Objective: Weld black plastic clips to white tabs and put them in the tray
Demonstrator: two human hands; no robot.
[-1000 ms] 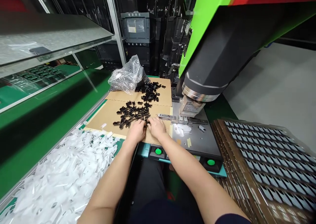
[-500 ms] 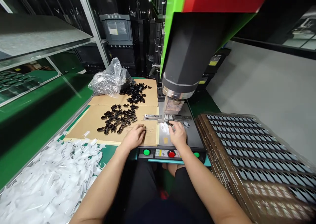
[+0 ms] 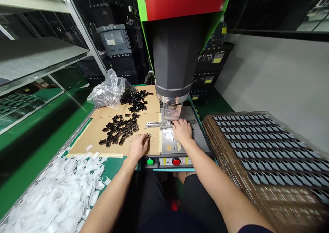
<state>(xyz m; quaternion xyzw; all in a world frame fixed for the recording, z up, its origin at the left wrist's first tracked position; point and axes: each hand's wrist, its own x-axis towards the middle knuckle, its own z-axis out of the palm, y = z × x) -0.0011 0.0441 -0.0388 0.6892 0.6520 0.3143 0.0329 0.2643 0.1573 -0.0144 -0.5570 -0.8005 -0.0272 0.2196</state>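
My left hand [image 3: 139, 146] rests low over the cardboard, its fingers pinching a small black plastic clip [image 3: 148, 135]. At the metal fixture [image 3: 155, 124] under the welding head [image 3: 172, 111], my right hand [image 3: 183, 131] has its fingertips closed at the dark edge of a small black part, mostly hidden by the fingers. White plastic pieces [image 3: 168, 134] lie on the grey machine base just left of that hand. To the left of my left hand, a loose pile of black clips [image 3: 120, 128] covers part of the cardboard.
A clear plastic bag [image 3: 109, 90] and more black clips lie behind. Many white plastic pieces [image 3: 59, 188] heap at the left. Stacked brown trays [image 3: 269, 140] with grey parts stand at the right. Green [image 3: 150, 161] and red buttons [image 3: 176, 161] line the machine's front.
My right hand has moved forward from the white pieces to the fixture, taking the small black part there. My left hand still pinches its clip. The head view has shifted.
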